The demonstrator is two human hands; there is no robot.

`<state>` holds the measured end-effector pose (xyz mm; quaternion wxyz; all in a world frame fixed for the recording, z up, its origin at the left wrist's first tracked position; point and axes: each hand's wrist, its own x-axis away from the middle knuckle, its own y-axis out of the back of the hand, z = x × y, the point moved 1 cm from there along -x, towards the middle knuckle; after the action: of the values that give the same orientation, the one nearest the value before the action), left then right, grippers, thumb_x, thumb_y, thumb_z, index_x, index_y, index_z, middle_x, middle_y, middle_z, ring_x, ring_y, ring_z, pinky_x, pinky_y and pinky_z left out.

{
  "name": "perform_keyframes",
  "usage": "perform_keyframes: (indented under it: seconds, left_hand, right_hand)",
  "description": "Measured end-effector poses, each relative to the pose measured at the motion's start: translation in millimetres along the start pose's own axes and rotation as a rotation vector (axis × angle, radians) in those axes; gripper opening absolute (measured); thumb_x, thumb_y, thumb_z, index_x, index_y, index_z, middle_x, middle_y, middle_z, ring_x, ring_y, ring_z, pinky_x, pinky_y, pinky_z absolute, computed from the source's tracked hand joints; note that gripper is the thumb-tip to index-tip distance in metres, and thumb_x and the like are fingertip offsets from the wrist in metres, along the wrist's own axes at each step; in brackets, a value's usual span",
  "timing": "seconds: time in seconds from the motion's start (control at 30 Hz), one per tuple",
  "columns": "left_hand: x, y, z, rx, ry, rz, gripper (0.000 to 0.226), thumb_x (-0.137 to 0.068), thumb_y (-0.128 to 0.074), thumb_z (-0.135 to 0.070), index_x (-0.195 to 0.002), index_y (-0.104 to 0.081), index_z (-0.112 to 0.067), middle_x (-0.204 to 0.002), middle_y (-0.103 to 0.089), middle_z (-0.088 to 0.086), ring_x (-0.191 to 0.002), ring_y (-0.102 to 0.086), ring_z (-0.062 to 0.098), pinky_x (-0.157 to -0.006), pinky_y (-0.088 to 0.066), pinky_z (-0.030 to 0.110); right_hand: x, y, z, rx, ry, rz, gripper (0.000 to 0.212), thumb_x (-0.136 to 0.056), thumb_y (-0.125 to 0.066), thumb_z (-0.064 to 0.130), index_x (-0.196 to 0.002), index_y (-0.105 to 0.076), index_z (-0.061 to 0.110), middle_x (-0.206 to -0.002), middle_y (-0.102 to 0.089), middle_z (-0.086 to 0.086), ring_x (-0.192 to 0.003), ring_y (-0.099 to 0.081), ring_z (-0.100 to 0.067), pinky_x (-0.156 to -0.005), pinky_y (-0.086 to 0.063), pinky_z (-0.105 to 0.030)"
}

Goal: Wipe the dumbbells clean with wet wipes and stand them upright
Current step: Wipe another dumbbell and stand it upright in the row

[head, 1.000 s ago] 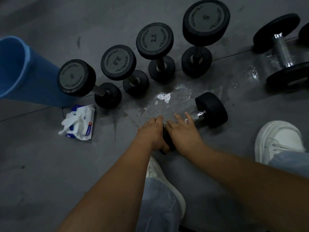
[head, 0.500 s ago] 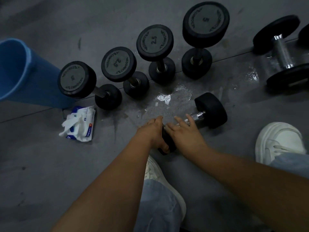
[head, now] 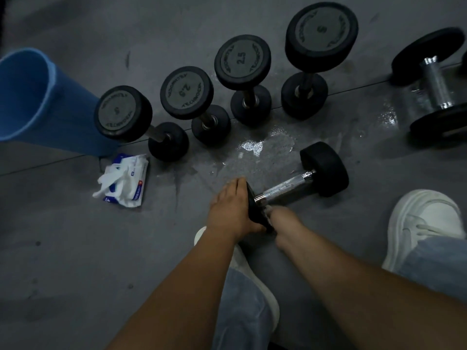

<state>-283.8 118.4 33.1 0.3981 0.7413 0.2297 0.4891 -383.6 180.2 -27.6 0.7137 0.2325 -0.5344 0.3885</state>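
Dumbbell (head: 285, 188): lies on its side on the floor, near the wet patch (head: 262, 150), between the four upright dumbbells (head: 187, 93) and the person's shoes.
Left hand (head: 231, 210): fingers pressed together and wrapped over the near head, steadying it as before.
Right hand (head: 286, 223): blurred. It has slid off the chrome handle it covered half a second ago, down to the near head's lower edge. A pale scrap, probably the wet wipe (head: 267, 211), shows at its tip. I cannot tell how its fingers lie.
Meaning: wiping seems to have passed from handle to head. Standing it up is not yet done.
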Motion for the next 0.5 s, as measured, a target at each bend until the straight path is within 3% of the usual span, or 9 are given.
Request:
perform_keyframes:
  seconds: [0.07, 0.17, 0.3, 0.4, 0.43, 0.5]
  left_hand:
    - [-2.3, 2.5, 0.3, 0.003, 0.003, -0.009, 0.127, -0.058, -0.085, -0.056, -0.154, -0.012, -0.015, -0.157, -0.023, 0.005, -0.144, -0.025, 0.024, -0.117, -0.026, 0.038]
    - [-6.1, 3.4, 1.5, 0.023, 0.008, -0.005, 0.122, -0.056, -0.086, -0.052, -0.150, -0.019, -0.016, -0.151, -0.030, 0.003, -0.139, -0.032, 0.024, -0.114, -0.030, 0.037]
    - [-3.2, 0.2, -0.9, 0.029, 0.020, -0.006, 0.122, -0.055, -0.086, -0.051, -0.150, -0.019, -0.016, -0.151, -0.029, 0.003, -0.139, -0.032, 0.024, -0.114, -0.028, 0.037]
    - [-4.7, 1.4, -0.9, 0.023, 0.028, -0.008, 0.119, -0.055, -0.086, -0.050, -0.149, -0.020, -0.017, -0.150, -0.031, 0.003, -0.138, -0.034, 0.024, -0.112, -0.032, 0.039]
    - [-6.0, 1.9, -0.5, 0.022, 0.030, -0.011, 0.119, -0.055, -0.085, -0.050, -0.149, -0.020, -0.018, -0.150, -0.031, 0.003, -0.138, -0.035, 0.024, -0.113, -0.032, 0.039]
    - [-5.5, 1.8, -1.6, 0.015, 0.037, 0.006, 0.121, -0.055, -0.085, -0.049, -0.151, -0.018, -0.018, -0.151, -0.029, 0.003, -0.139, -0.033, 0.024, -0.114, -0.031, 0.040]
  right_hand:
    - [-0.7, -13.3, 4.1, -0.158, -0.084, 0.026, 0.021, -0.092, -0.049, 0.009, -0.100, -0.067, 0.002, -0.090, -0.068, -0.016, -0.077, -0.065, -0.030, -0.067, -0.054, -0.034]
    - [2.2, -10.7, -5.7, -0.148, -0.067, 0.044, 0.023, -0.091, -0.053, 0.017, -0.102, -0.069, 0.005, -0.096, -0.071, -0.019, -0.085, -0.067, -0.032, -0.081, -0.054, -0.044]
    - [-1.6, -13.6, 3.4, -0.279, -0.112, 0.069, 0.024, -0.097, -0.044, 0.013, -0.090, -0.066, 0.006, -0.088, -0.068, -0.016, -0.075, -0.065, -0.028, -0.062, -0.055, -0.033]
    - [0.9, -17.3, -7.2, -0.254, -0.099, 0.081, 0.023, -0.092, -0.051, 0.018, -0.099, -0.069, 0.005, -0.098, -0.071, -0.020, -0.089, -0.067, -0.033, -0.084, -0.054, -0.045]
    - [2.6, -16.3, -9.9, -0.251, -0.088, 0.091, 0.024, -0.091, -0.052, 0.017, -0.103, -0.069, 0.006, -0.100, -0.070, -0.021, -0.088, -0.067, -0.033, -0.082, -0.053, -0.044]
    - [2.8, -9.8, -10.6, -0.207, -0.055, 0.082, 0.021, -0.092, -0.049, 0.012, -0.099, -0.068, 0.006, -0.097, -0.070, -0.019, -0.078, -0.065, -0.028, -0.064, -0.055, -0.026]
